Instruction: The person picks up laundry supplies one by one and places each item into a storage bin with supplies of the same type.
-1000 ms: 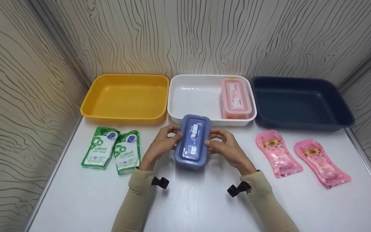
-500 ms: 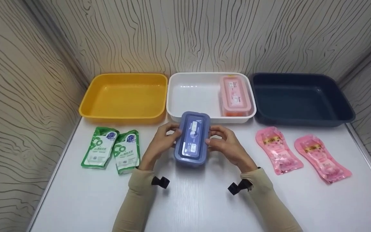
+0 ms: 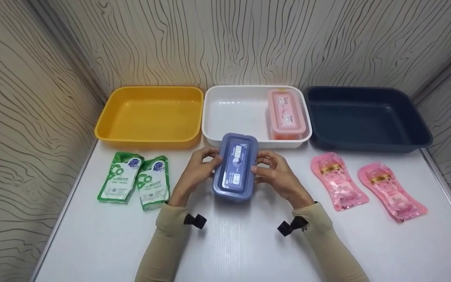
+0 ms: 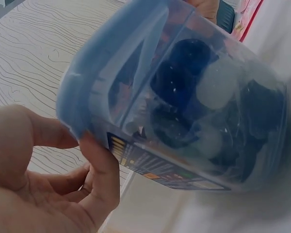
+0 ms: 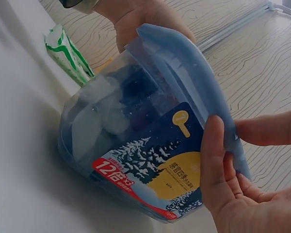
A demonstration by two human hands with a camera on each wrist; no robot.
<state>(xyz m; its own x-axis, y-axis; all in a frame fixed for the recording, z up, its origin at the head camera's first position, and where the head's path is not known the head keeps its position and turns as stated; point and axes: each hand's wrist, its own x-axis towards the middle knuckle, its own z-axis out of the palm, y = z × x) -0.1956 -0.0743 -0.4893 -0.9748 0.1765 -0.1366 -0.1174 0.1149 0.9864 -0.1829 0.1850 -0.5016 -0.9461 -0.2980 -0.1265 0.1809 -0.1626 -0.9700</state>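
Observation:
Both hands hold a box of laundry pods (image 3: 235,166) at the middle of the table, one at each long side. It has a blue lid and a clear body, with dark blue and white pods (image 4: 184,87) inside. My left hand (image 3: 199,170) pinches the lid's edge between thumb and fingers. On the opposite side, my right hand (image 3: 278,172) grips the lid's rim the same way. A printed label (image 5: 155,165) covers part of the clear side in the right wrist view. The box's far end overlaps the white tray (image 3: 225,91) in the head view.
A pink-lidded box (image 3: 287,113) sits in the white tray's right end. A yellow tray (image 3: 147,140) stands left of it, a dark blue tray (image 3: 370,145) right. Two green-white pouches (image 3: 119,178) lie at the left, two pink pouches (image 3: 339,182) at the right.
The head view has shifted slightly, so the trays appear a little higher. Both hands keep the same hold on the box of laundry pods.

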